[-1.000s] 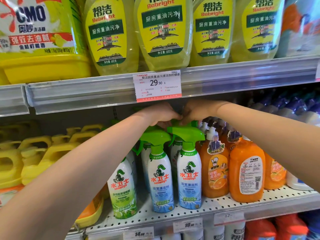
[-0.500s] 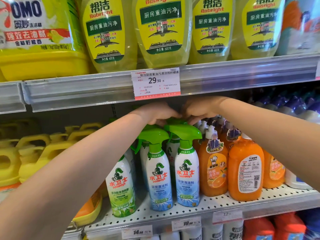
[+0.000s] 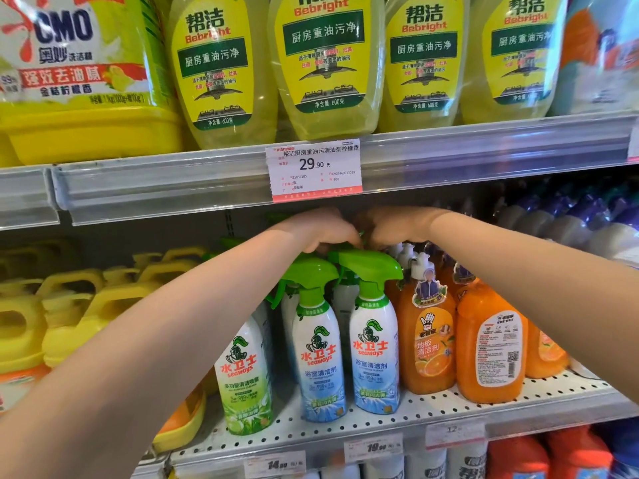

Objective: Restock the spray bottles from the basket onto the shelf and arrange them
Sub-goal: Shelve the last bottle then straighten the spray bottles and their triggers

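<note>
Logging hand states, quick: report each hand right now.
Left hand: fingers curled down over the green trigger heads of the spray bottles behind the front row; the grip itself is hidden.
Right hand: same, fingers curled there, grip hidden.

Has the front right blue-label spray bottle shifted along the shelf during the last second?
No. The spray bottle keeps its spot beside the orange bottle.
</note>
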A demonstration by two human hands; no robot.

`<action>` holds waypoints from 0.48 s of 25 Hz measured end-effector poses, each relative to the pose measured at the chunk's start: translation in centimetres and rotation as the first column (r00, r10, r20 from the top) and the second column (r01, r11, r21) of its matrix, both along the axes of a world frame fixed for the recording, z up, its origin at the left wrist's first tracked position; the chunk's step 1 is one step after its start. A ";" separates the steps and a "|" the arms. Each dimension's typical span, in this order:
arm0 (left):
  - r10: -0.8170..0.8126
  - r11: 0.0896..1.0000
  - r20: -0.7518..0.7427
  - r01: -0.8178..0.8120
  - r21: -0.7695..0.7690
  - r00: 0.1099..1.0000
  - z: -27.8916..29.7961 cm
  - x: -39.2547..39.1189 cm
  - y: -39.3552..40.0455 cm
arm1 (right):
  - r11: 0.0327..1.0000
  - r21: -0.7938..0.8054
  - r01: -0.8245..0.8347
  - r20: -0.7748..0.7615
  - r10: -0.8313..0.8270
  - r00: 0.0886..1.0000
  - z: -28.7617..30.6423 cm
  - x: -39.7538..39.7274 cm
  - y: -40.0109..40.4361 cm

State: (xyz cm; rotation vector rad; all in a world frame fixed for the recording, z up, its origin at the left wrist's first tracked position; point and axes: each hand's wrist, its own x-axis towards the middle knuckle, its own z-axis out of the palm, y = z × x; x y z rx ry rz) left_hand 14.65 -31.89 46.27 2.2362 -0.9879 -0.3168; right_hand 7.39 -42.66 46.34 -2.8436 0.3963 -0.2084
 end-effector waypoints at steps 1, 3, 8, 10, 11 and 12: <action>0.004 1.000 -0.013 -0.004 -0.006 1.000 0.0 0.1 0.1 | 1.000 0.014 -0.023 -0.011 0.023 1.000 -0.1 0.1 -0.2; 0.005 1.000 -0.040 -0.006 -0.011 0.999 0.0 0.2 0.2 | 0.998 0.044 -0.051 -0.051 0.054 0.997 -0.4 0.0 -0.3; 0.022 1.000 -0.083 -0.021 0.015 0.996 0.0 0.9 0.4 | 0.994 0.010 -0.113 -0.041 0.114 0.993 -1.4 1.5 -1.3; 0.024 0.999 -0.093 -0.021 0.025 0.995 -0.1 1.0 0.3 | 0.992 0.015 -0.124 -0.032 0.124 0.992 -1.7 1.8 -1.6; 0.025 0.999 -0.089 -0.022 0.033 0.996 -0.1 1.1 0.2 | 0.992 0.009 -0.125 -0.028 0.125 0.992 -1.9 1.8 -1.6; 0.026 0.999 -0.084 -0.023 0.039 0.996 0.0 1.1 0.2 | 0.992 0.005 -0.125 -0.023 0.125 0.992 -2.1 1.9 -1.8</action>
